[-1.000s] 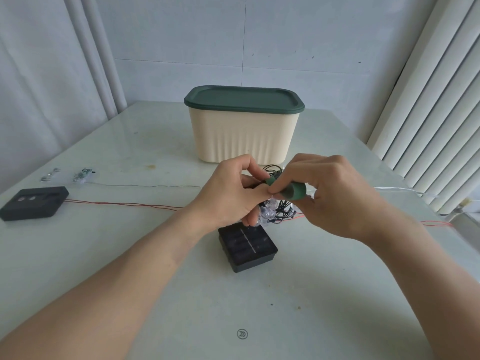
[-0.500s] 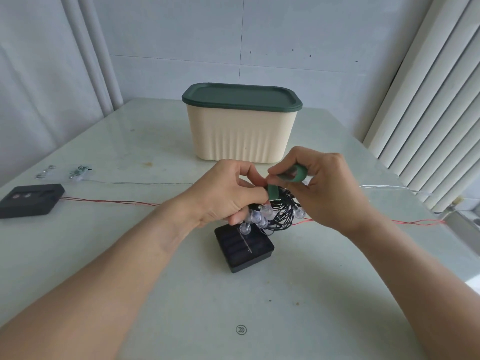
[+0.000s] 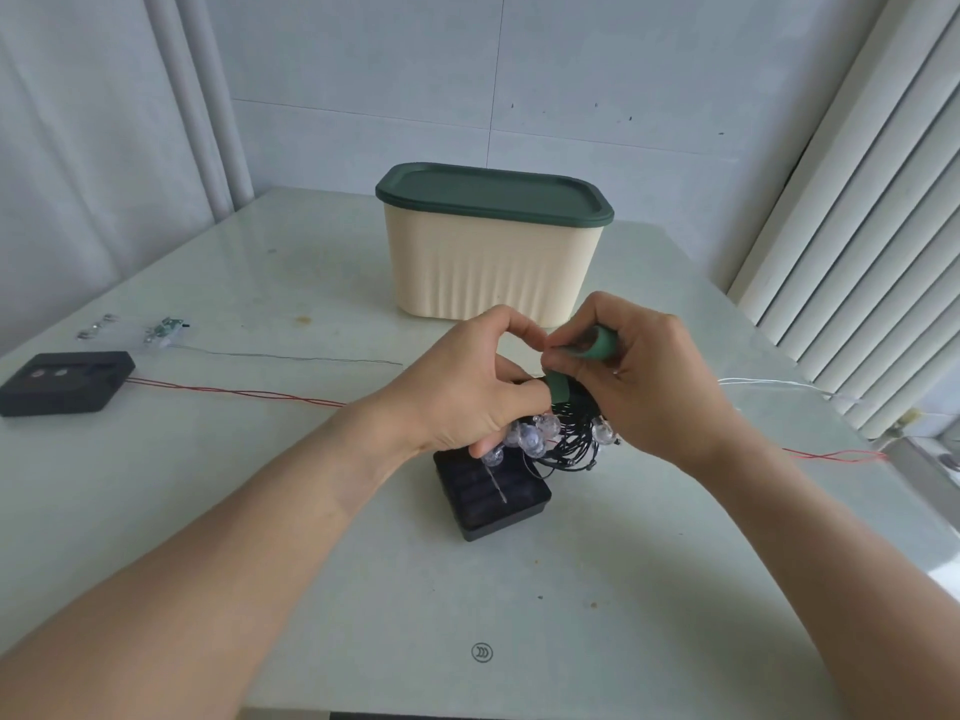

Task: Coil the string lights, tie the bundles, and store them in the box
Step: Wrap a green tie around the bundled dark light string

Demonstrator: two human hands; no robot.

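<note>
A coiled bundle of black-wired string lights (image 3: 563, 439) with clear bulbs hangs just above its black solar panel unit (image 3: 493, 498) at the table's middle. My left hand (image 3: 467, 387) grips the top of the bundle. My right hand (image 3: 644, 376) pinches a green strap (image 3: 597, 345), which loops down and wraps round the bundle between both hands. The cream box (image 3: 488, 272) with its dark green lid (image 3: 493, 192) on stands closed right behind my hands.
A second black panel unit (image 3: 62, 381) lies at the left, its red wire (image 3: 234, 392) running across the table and off the right side. A thin silver wire with a small clear battery case (image 3: 135, 330) lies behind it. White blinds border the right edge.
Both hands have lifted the bundle a little, exposing the bulbs and coil. The right hand has drawn the green strap up and over the bundle.
</note>
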